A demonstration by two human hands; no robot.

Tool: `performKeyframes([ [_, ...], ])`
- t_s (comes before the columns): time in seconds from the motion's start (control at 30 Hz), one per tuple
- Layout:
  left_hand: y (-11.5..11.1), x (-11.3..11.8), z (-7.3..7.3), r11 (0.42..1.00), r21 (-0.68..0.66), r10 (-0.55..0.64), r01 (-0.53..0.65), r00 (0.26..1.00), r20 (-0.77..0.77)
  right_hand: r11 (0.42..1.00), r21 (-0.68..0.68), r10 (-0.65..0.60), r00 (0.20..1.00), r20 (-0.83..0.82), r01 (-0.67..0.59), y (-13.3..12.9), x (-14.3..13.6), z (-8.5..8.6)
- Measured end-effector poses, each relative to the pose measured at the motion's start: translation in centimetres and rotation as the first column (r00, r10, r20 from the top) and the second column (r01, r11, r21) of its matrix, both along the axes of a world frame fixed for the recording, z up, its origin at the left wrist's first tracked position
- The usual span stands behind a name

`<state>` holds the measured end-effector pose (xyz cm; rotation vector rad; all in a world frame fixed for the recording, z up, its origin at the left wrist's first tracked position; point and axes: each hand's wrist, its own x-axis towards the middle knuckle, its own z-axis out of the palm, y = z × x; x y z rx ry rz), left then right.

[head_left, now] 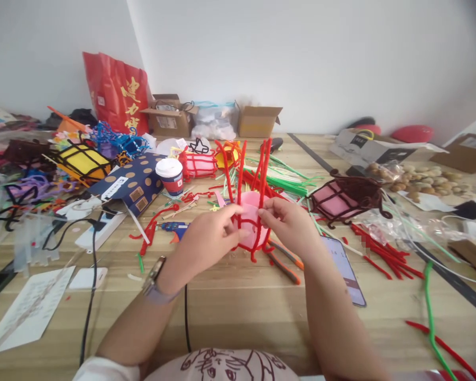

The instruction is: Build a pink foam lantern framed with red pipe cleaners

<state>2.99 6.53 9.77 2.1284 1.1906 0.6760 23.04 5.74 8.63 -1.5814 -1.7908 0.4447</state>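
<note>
From afar, I have the left hand [207, 234] and right hand [289, 226] pinching opposite sides of the red-and-pink frame [250, 209], its long axis upright between them.

The red stems [263, 180] look fuzzy and matt; the pink panel [249, 211], perhaps felt; the tabletop [238, 317], smooth wood-grain.

The pipe-cleaner frame [257, 233] was between the left hand [214, 233] and the right hand [287, 225], over the table [238, 312]; just right lay two tool handles [284, 268], then a phone [347, 270]. I saw a cup [169, 179] beyond the frame, leftward, and a paper sheet [35, 307] near left. Along the far side, left to right, stood a shopping bag [113, 92], a carton [168, 124], a plastic bag [216, 124] and a second carton [257, 121].
</note>
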Motion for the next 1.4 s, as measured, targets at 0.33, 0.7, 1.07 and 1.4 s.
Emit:
performKeyframes([
  [0.33, 1.8, 1.6, -2.4, 0.997, 0.074, 0.009, 0.005, 0.982, -0.190, 0.980, -0.179, 0.089, 0.995, 0.036, -0.081, -0.4, -2.4, -0.3],
  [0.7, 2.0, 2.1, -3.3, 0.991, -0.084, -0.099, 0.101, 0.995, 0.019, 0.959, -0.277, 0.074, 0.997, 0.014, -0.067, -1.3, -2.0, 0.5],
  [1.07, 1.1, 3.2, -3.3, 0.998, 0.050, 0.043, -0.039, 0.995, -0.086, 0.955, -0.290, 0.093, 0.990, 0.105, -0.059, -1.3, -2.0, 0.9],
  [1.4, 1.9, 0.8, -1.4, 0.996, -0.079, -0.033, 0.029, 0.998, -0.057, 0.997, -0.040, -0.059, 0.998, 0.027, 0.060, -2.4, 1.1, 1.8],
])
